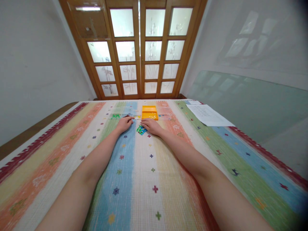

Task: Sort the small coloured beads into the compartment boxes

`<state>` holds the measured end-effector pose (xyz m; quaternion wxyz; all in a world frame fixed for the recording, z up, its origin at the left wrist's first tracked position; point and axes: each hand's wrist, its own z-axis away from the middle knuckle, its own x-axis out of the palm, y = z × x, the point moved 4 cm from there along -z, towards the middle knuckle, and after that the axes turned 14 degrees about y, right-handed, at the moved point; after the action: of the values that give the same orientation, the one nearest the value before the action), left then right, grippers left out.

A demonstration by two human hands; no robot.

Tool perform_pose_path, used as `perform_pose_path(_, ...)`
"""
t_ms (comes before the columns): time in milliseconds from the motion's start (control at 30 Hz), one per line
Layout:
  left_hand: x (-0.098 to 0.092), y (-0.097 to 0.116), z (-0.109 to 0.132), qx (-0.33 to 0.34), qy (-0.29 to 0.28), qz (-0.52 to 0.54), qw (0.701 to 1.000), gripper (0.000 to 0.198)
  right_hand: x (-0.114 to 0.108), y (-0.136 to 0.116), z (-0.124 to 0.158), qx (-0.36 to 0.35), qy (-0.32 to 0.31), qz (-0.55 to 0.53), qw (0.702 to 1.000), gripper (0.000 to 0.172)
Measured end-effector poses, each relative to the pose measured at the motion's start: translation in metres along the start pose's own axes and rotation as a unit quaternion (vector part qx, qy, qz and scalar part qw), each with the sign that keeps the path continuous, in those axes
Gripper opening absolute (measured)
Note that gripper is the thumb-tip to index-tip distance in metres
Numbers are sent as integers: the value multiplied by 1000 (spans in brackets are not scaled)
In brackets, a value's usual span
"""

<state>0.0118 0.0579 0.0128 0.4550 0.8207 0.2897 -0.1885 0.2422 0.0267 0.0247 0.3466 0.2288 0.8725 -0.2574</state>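
Small multicoloured pieces (141, 130) lie heaped on the cloth-covered tabletop (144, 179), the right hand (151, 126) at their edge, near an open orange box (149, 108). The left hand (124, 124) is just beside a clear tray (124, 110) with green pieces (115, 116); whether either hand's fingers are apart or clamped on something, I cannot tell.

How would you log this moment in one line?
left hand: near clear tray; right hand: at mixed small-piece pile; orange box: open; grips: unclear
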Motion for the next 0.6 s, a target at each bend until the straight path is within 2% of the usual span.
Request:
perform_pose_path(267, 1, 0, 1, 24, 2, 0, 1000, 34, 19, -4, -3, -36, -40, -22, 998, 39)
perform_pose_path(600, 1, 2, 1, 13, -7, -8, 1000, 37, 22, -3, -3, -30, -50, 5, 998, 39)
